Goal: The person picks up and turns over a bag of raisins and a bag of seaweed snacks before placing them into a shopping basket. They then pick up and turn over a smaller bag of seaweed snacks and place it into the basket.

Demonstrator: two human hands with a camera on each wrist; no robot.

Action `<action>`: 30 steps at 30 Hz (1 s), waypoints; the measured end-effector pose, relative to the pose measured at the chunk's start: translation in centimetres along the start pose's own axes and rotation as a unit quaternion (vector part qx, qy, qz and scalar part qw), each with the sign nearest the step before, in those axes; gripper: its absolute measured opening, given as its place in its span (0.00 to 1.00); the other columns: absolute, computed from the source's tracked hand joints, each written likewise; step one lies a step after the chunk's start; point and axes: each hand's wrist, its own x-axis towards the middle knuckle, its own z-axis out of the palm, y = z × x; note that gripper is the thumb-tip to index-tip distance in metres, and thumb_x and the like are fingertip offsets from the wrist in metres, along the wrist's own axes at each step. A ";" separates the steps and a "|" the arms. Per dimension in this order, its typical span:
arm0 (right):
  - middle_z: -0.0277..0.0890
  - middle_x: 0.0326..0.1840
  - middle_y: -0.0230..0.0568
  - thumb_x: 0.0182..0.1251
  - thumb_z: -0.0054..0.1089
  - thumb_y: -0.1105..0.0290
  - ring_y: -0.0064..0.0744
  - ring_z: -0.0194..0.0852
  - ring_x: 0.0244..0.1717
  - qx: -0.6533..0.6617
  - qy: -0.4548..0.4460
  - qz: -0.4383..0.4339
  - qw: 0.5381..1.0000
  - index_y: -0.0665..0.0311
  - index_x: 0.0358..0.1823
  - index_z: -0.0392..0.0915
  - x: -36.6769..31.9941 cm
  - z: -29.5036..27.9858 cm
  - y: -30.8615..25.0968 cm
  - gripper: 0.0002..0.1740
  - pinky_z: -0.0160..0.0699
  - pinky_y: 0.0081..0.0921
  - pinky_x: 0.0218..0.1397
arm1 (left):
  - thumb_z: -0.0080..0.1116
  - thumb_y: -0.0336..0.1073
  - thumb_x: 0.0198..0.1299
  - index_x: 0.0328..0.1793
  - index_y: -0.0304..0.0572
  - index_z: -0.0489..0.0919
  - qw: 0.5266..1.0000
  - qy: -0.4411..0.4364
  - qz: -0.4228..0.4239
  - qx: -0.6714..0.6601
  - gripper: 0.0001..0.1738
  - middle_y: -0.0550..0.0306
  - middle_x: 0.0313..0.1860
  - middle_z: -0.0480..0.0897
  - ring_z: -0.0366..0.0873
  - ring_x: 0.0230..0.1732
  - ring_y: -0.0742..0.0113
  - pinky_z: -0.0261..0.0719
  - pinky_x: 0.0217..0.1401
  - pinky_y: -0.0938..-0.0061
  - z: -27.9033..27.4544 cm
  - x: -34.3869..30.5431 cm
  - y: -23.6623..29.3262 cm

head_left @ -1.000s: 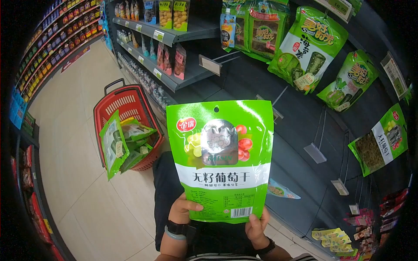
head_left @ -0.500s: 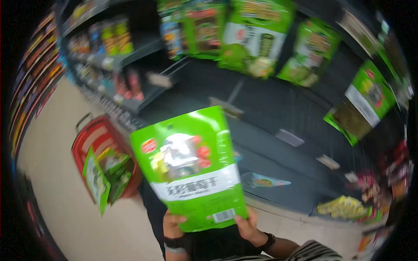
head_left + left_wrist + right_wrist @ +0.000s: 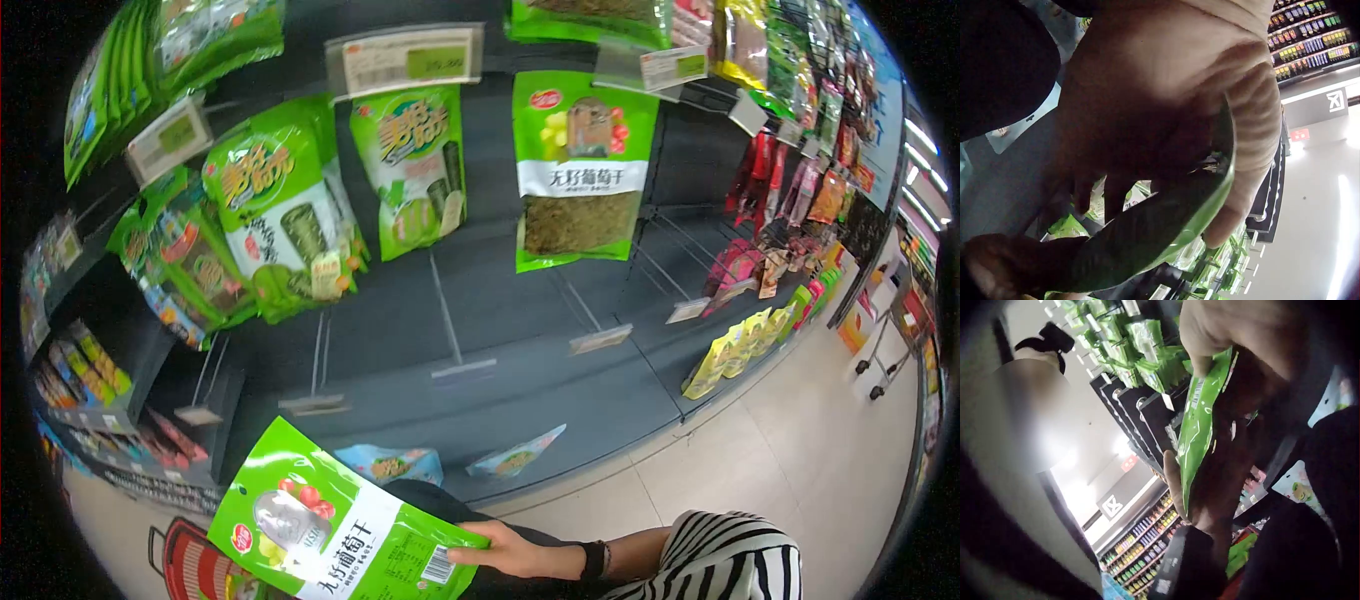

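- The left hand (image 3: 1166,94) curls its fingers round 1 edge of the green raisin pouch (image 3: 340,530). The head view hides this hand.
- The pouch lies tilted and low between the 2 hands, with a red basket (image 3: 185,565) beneath it.
- The right hand (image 3: 500,548) pinches the pouch's barcode corner.
- This looks like a holding step. Hanging it by the matching pouch (image 3: 585,170), up and right of the hands, would call for a high lift.

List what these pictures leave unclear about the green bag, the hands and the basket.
Left hand: missing from the head view, behind the green bag or past the edge.
Right hand: fingers hidden under the bag, head view.
Red basket: cut by the head view's lower edge, covered by the bag.
Price tag: print too small, head view.
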 end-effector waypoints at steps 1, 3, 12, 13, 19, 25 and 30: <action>0.75 0.49 0.36 0.69 0.52 0.68 0.22 0.70 0.50 0.109 0.009 0.025 0.994 0.69 0.50 0.74 0.5 -0.3 0.9 0.14 0.70 0.22 0.53 | 0.58 0.42 0.54 0.72 0.31 0.51 1.000 -0.003 0.006 0.011 0.44 0.39 0.70 0.59 0.58 0.70 0.45 0.55 0.72 0.58 1.0 -0.2 0.3; 0.75 0.50 0.36 0.69 0.52 0.69 0.24 0.71 0.52 0.231 0.005 0.064 0.971 0.69 0.50 0.73 0.6 -0.9 1.2 0.13 0.71 0.23 0.54 | 0.57 0.42 0.55 0.72 0.31 0.52 0.999 -0.006 0.021 0.031 0.43 0.39 0.69 0.59 0.58 0.69 0.45 0.56 0.72 0.58 3.0 -0.4 1.0; 0.62 0.21 0.32 0.72 0.39 0.60 0.24 0.59 0.17 0.504 -0.053 0.307 0.805 0.66 0.38 0.70 -1.6 0.1 -4.5 0.16 0.55 0.20 0.14 | 0.50 0.32 0.62 0.72 0.30 0.51 0.990 -0.133 0.039 0.016 0.35 0.42 0.68 0.63 0.67 0.61 0.51 0.63 0.65 0.65 8.9 1.2 2.1; 0.62 0.21 0.32 0.72 0.39 0.60 0.24 0.59 0.17 0.503 -0.056 0.304 0.807 0.66 0.38 0.70 -1.3 -0.6 -4.1 0.16 0.55 0.20 0.14 | 0.51 0.36 0.62 0.67 0.35 0.59 0.999 -0.043 0.019 0.024 0.28 0.48 0.55 0.73 0.74 0.49 0.59 0.71 0.53 0.70 9.2 -0.1 1.7; 0.68 0.42 0.37 0.70 0.46 0.67 0.26 0.66 0.40 0.219 -0.099 0.172 0.955 0.68 0.49 0.68 -2.5 -4.5 -3.5 0.13 0.65 0.23 0.40 | 0.58 0.33 0.58 0.45 0.45 0.67 0.994 -0.007 -0.055 0.090 0.13 0.60 0.32 0.74 0.71 0.27 0.71 0.69 0.29 0.79 12.6 -0.2 4.1; 0.72 0.54 0.39 0.70 0.49 0.58 0.24 0.68 0.54 0.157 0.146 0.113 0.970 0.67 0.57 0.69 -2.7 -9.2 -5.8 0.22 0.68 0.28 0.56 | 0.65 0.25 0.48 0.46 0.30 0.75 0.982 0.019 0.063 0.177 0.18 0.57 0.41 0.79 0.74 0.39 0.71 0.72 0.43 0.76 14.6 1.0 5.3; 0.65 0.61 0.39 0.69 0.49 0.57 0.30 0.63 0.62 -0.040 0.143 -0.254 0.956 0.63 0.65 0.58 -4.5 -12.1 -15.6 0.28 0.63 0.30 0.60 | 0.67 0.26 0.48 0.49 0.31 0.78 0.952 -0.107 0.065 0.278 0.20 0.58 0.43 0.81 0.76 0.40 0.72 0.74 0.44 0.76 17.6 4.2 6.4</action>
